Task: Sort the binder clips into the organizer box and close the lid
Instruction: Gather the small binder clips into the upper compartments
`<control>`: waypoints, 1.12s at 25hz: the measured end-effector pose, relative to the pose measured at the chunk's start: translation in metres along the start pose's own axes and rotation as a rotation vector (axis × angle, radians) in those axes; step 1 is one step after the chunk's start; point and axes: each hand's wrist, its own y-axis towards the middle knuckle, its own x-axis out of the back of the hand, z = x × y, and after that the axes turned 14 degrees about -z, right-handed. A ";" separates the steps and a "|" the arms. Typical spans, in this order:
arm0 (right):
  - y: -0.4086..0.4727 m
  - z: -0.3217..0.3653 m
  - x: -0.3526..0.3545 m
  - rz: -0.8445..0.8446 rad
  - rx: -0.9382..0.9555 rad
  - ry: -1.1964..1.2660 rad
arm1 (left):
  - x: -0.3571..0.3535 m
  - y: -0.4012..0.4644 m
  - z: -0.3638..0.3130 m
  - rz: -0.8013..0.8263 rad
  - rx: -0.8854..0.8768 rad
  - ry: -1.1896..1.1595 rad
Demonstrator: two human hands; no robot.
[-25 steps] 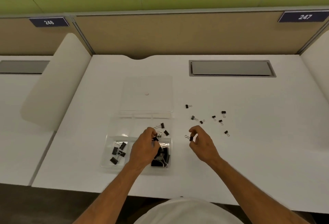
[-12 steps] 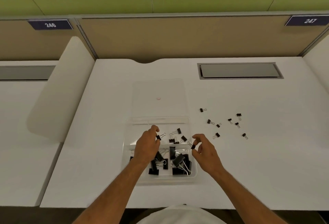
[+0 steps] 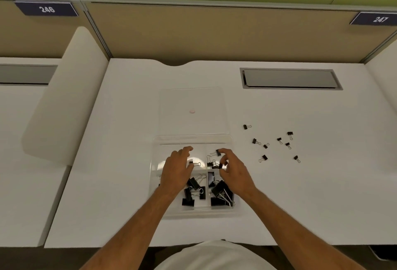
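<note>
Clear plastic organizer box (image 3: 194,212) sits on white desk (image 3: 120,162), lid open. Clear flat lid (image 3: 192,98) lies flat on desk just behind box, hinged along box's far edge.

Both hands over box. Left hand (image 3: 176,169) above far-left compartment, fingers loosely curled & pointing away from person; can't tell if it holds anything. One small black binder clip w/ wire handles (image 3: 194,163) lies just right of its thumb, in same compartment.

Right hand (image 3: 233,172) over far-right compartment, thumb & forefinger pinching tiny black clip (image 3: 222,165). Several more small black clips (image 3: 212,159) lie in that compartment, under & left of fingertips.

Near-left compartment: medium black binder clips (image 3: 192,191), partly hidden by left wrist. Near-right compartment: large black binder clips (image 3: 221,193), silver handles sticking out, right wrist above them.

Right of box, on bare desk: scatter of tiny black binder clips (image 3: 272,143), 8 counted, well apart from box wall.

Behind-right of box: grey recessed cable hatch (image 3: 290,78) in desk. Beyond it, tan partition panel (image 3: 214,31) w/ dark blue number plates, 246 (image 3: 46,9) & 247 (image 3: 374,18). White rounded divider (image 3: 64,95) stands left of box, at desk's edge.
</note>
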 end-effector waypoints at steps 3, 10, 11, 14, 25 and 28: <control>0.019 0.019 -0.024 0.084 0.077 -0.026 | 0.010 -0.013 0.004 -0.037 -0.007 -0.077; 0.035 0.028 -0.050 0.203 0.148 -0.133 | 0.021 -0.037 0.012 -0.073 0.046 -0.128; 0.035 0.028 -0.049 0.208 0.150 -0.132 | 0.022 -0.038 0.013 -0.076 0.048 -0.128; 0.031 0.020 -0.037 0.174 0.141 -0.094 | 0.019 -0.037 0.005 -0.074 0.029 -0.121; -0.013 -0.077 0.069 -0.123 -0.031 0.010 | -0.042 -0.020 -0.091 0.071 -0.094 -0.161; -0.017 -0.105 0.100 -0.128 -0.067 -0.003 | -0.065 -0.023 -0.123 0.092 -0.154 -0.137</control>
